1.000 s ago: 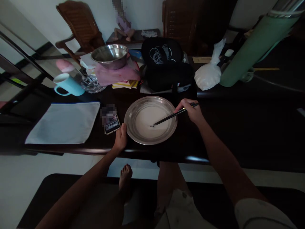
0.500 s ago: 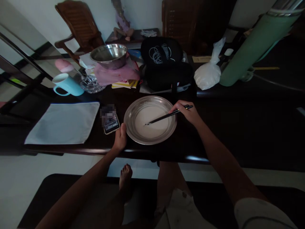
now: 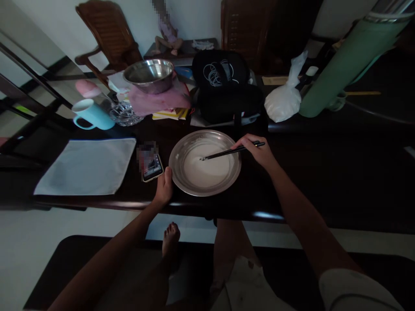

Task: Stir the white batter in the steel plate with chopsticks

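Observation:
A wide steel basin [image 3: 181, 186] stands on the dark table near its front edge, with a milky white liquid [image 3: 207, 172] inside. My right hand [image 3: 256, 151] is closed round a pair of black chopsticks [image 3: 223, 153], held slanting over the basin's right rim. Their tips dip into the liquid left of its middle. At the basin's left side, my left hand [image 3: 164, 188] grips the rim, thumb upright along it; its other fingers are mostly hidden. Just left of that hand lies a phone [image 3: 151, 168] with its screen lit.
A pale zip pouch [image 3: 87, 166] lies at left, below a light-blue mug [image 3: 92, 114]. Behind the basin are a smaller steel bowl [image 3: 149, 77] on pink cloth and a black case [image 3: 227, 95]. A tied bag of white powder [image 3: 282, 103] and a tall green flask [image 3: 350, 65] stand at right.
The chopstick tips have swept away from me and slightly right through the liquid, my right hand shifting a little right with them. My left hand and the basin stay put.

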`<state>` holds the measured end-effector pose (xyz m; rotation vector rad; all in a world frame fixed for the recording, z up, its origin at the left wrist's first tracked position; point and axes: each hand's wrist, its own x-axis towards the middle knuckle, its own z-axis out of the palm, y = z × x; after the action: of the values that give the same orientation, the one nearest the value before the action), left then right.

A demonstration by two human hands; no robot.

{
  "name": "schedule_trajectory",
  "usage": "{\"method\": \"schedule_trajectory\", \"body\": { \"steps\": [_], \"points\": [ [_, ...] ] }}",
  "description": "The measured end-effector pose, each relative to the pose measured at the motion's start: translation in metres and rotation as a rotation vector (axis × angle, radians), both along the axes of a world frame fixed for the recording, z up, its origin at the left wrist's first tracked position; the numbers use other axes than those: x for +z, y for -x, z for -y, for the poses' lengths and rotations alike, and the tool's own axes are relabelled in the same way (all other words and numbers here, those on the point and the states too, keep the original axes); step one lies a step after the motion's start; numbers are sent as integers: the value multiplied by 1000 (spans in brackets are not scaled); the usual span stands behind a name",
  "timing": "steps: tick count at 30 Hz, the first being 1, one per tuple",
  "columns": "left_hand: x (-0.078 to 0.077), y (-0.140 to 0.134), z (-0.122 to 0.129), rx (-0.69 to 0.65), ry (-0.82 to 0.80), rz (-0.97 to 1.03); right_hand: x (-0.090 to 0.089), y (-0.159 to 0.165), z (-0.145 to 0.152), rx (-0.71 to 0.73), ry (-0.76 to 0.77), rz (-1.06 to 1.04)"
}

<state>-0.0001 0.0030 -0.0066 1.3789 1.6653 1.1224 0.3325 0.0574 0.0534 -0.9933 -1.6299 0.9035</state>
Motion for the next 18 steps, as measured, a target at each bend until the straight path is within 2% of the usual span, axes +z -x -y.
{"method": "schedule_trajectory", "body": {
  "steps": [4, 10, 15, 18],
  "points": [
    [0, 0, 0, -2, -26, -40, 1, -2, -2, -92, -2, -91],
    [-1, 1, -1, -3, -62, -68, 0, 1, 0, 46, 12, 1],
    [3, -1, 0, -21, -61, -90, 2, -3, -1, -80, -13, -68],
    [3, -1, 0, -19, -50, -78, 0, -2, -1, -54, -3, -88]
  ]
}}
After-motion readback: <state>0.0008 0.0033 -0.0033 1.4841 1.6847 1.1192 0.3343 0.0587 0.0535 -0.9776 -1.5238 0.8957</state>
